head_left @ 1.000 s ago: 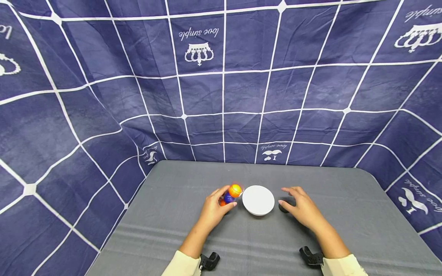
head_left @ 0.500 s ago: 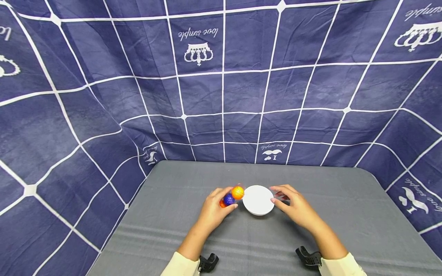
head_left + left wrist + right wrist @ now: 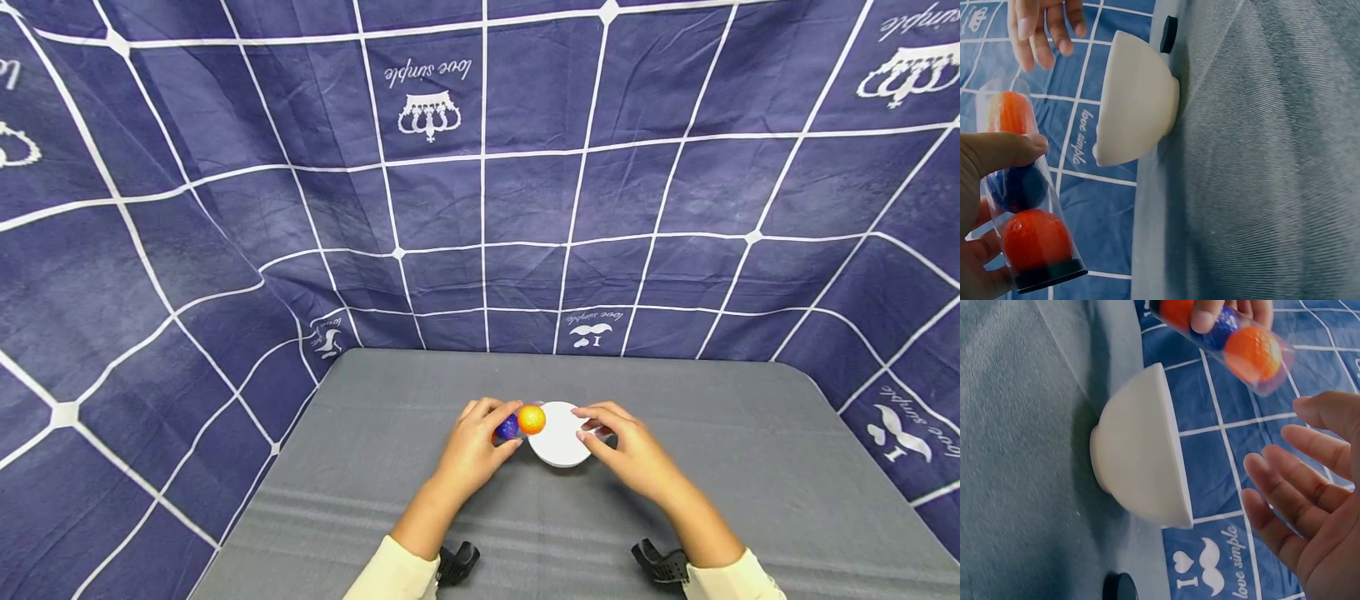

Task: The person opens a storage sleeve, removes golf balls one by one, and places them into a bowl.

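My left hand [image 3: 472,446] grips a clear plastic tube [image 3: 1052,190] with a black end cap [image 3: 1050,275]. Inside sit an orange ball [image 3: 1009,111], a blue ball [image 3: 1017,187] and a red-orange ball [image 3: 1036,237] in a row. The tube tilts, its orange-ball end overlapping the left rim of a white bowl [image 3: 561,442] in the head view. My right hand [image 3: 628,450] holds nothing; its fingers are spread and loosely bent over the bowl's right side, facing the tube's end. The bowl stands upright on the table.
A small black round lid [image 3: 1121,587] lies on the table to the right of the bowl, hidden behind my right hand in the head view. The grey cloth-covered table [image 3: 390,417] meets a blue checked curtain [image 3: 525,208] at the back and sides.
My left hand has moved the tube rightward, tipping its orange-ball end over the bowl's rim. My right hand has come left from above the black lid to over the bowl.
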`<state>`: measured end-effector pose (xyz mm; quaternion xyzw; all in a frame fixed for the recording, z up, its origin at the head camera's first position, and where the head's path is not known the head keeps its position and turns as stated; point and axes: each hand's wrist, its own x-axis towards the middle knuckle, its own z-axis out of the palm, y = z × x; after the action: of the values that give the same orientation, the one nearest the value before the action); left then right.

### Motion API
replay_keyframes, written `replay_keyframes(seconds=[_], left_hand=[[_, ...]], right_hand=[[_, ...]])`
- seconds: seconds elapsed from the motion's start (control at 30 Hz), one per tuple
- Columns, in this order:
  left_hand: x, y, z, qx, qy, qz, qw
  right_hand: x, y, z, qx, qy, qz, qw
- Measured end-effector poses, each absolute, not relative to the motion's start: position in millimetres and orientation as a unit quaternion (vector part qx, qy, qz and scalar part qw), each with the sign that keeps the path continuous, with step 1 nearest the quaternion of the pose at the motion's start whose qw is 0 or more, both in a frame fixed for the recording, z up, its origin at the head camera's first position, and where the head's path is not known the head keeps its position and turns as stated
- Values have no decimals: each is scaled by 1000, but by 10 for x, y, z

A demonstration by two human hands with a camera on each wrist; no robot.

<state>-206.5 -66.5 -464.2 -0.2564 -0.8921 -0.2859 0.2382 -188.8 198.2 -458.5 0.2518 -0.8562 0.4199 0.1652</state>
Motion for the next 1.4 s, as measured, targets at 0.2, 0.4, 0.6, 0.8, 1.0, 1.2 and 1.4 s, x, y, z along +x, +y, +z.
replay_keyframes(seconds=[0.2,0.4,0.6,0.8,1.0,1.2,1.4], left_hand=[[-2044,-625,-4575,-274,-899,-234,249],[-2047,-584,-4553,-287,-903,-188,259],[-2045,-548,-4547,-304,-900,-150,275],[-2041,-521,-4536,-308,-898,-122,290],[-2023,-502,-4495,-310,-897,-105,297],[-2020,-498,-4486,-317,-891,-88,313],[-2019,-502,-4476,-323,-888,-76,319]], right_hand=[[-1852,1926,-4580,260,-845,442,155],[-1832,1873,-4588,251,-835,472,129],[-1830,1812,-4657,255,-822,494,121],[-1828,1772,-4716,241,-813,518,113],[-1838,1747,-4745,217,-793,564,74],[-1851,1752,-4763,191,-763,617,19],[-1855,1752,-4782,193,-752,630,3]])
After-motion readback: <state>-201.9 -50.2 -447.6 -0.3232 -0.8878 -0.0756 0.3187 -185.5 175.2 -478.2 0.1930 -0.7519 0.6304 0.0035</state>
